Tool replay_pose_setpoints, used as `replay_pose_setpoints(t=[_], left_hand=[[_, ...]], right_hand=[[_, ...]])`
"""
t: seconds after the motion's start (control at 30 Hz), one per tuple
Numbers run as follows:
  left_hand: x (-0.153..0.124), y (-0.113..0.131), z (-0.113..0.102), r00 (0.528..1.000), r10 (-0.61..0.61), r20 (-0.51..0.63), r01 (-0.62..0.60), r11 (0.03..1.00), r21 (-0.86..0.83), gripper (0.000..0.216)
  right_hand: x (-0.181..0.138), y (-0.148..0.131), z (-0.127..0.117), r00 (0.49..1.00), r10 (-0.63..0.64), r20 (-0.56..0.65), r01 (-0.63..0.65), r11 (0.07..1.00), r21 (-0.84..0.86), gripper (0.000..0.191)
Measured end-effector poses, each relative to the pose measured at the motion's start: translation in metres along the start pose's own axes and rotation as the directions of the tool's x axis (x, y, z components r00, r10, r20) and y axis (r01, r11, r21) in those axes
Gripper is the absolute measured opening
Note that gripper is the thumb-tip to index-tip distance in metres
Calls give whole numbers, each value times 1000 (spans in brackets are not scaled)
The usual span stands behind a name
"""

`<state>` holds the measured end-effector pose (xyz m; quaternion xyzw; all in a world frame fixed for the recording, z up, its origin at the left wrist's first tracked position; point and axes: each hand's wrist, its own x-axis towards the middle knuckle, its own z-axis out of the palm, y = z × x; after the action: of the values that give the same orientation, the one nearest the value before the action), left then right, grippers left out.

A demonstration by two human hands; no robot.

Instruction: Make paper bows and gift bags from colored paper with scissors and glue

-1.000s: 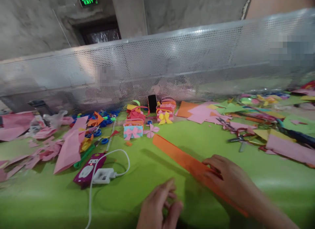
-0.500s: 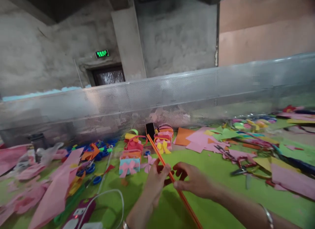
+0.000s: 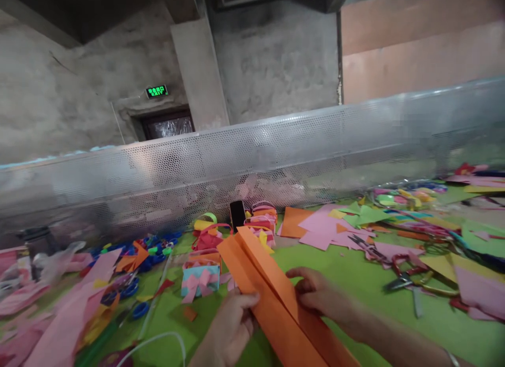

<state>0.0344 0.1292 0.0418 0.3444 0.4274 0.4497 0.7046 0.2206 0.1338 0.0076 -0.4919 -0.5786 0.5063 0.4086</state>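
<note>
A long sheet of orange paper (image 3: 263, 298) with lengthwise folds slants up from the bottom of the head view, its pleats partly spread. My left hand (image 3: 232, 322) pinches its left edge, thumb on top. At the right edge, my right hand (image 3: 325, 301) grips the paper with its fingers bent behind the fold; the fingertips are partly hidden. Just left of the sheet's far part stands a small light-blue and orange paper bag (image 3: 200, 277) with a pink bow. Behind the sheet's far end are more small bags (image 3: 266, 217) and an upright phone (image 3: 238, 215).
Scissors (image 3: 398, 283) and pink paper sheets (image 3: 319, 222) lie on the green tabletop (image 3: 355, 269) to the right. Pink strips (image 3: 63, 319), blue-handled scissors (image 3: 130, 289) and a white cable (image 3: 173, 335) are on the left. A perforated metal panel (image 3: 221, 156) runs along the back.
The orange paper, seen almost edge-on as a narrow folded strip before, is now spread wider with its face toward me. My hands have moved apart and lower in the view.
</note>
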Motion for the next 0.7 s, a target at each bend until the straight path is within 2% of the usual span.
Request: replay_pose_setpoints(t=[0.1, 0.17, 0.2, 0.27, 0.37, 0.47, 0.57, 0.63, 0.7], left_hand=[[0, -7, 3, 999, 29, 36, -30, 999, 30, 28], [-1, -12, 6, 998, 57, 19, -58, 997, 54, 35], [-1, -14, 8, 998, 68, 9, -69, 996, 58, 38], [-1, -18, 11, 996, 88, 15, -89, 995, 50, 42], [-2, -20, 13, 1000, 30, -4, -30, 999, 16, 42], [-4, -17, 15, 996, -75, 43, 78, 994, -81, 30], [-8, -12, 18, 984, -38, 177, 67, 985, -159, 28], [-10, -8, 19, 989, -18, 149, 39, 989, -141, 32], [-11, -5, 17, 999, -11, 52, 16, 995, -96, 37]], right_hand=[[-2, 2, 9, 977, -188, -105, 163, 963, -213, 46], [-7, -2, 15, 940, -328, -90, 278, 894, -351, 38], [-10, -6, 17, 932, -358, -59, 308, 867, -392, 37], [-16, -12, 18, 950, -311, -5, 285, 875, -392, 37], [-22, -21, 16, 995, -98, 6, 97, 969, -227, 37], [-23, -24, 11, 999, 47, -16, -47, 999, 16, 33], [-22, -24, 5, 995, 38, 88, -58, 970, 237, 31], [-21, -25, 2, 986, -18, 165, -36, 947, 320, 33], [-20, -28, -1, 976, -88, 201, 10, 932, 363, 43]])
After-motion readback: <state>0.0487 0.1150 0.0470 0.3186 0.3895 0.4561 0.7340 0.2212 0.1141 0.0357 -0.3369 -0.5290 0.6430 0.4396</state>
